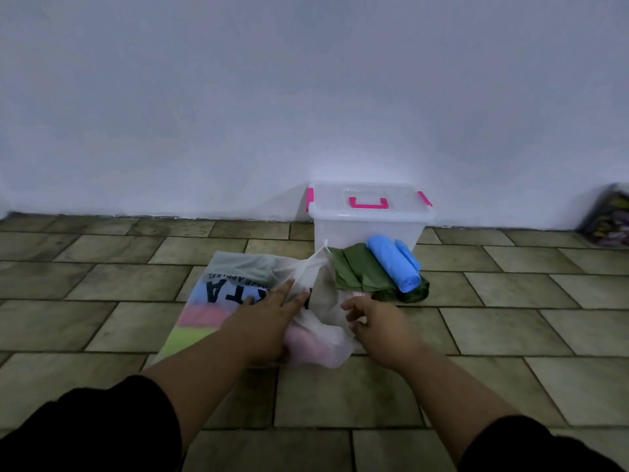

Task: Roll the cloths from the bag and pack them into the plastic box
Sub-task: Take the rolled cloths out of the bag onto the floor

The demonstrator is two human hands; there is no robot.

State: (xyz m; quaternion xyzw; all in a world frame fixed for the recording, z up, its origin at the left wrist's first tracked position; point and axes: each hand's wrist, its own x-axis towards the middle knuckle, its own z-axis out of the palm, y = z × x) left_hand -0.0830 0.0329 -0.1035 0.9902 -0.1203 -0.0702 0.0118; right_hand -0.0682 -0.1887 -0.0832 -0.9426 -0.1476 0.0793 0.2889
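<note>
Head view here, looking down at a tiled floor (102,321) with a plain white wall (306,97) behind it. The see-through bag (238,264) is lying flat on the floor right in front of the person, dark printed lettering on it, and you can make out blue, pink and yellow-green cloth through the plastic. The left hand (269,318) is resting on top of the bag with fingers pretty much straight, not gripping anything. The right hand (381,325) is at the bag's open end, fingers curled in and pinching the loose plastic edge. A pink cloth (309,345) sits inside the bag between the two hands.

The plastic box (360,229) is further back against the wall, clear with pink latches and a pink handle, lid (367,194) on. Just in front of it there's a rolled green cloth (357,270) on the floor, with a rolled blue cloth (391,260) lying across it. Both are outside the box.
</note>
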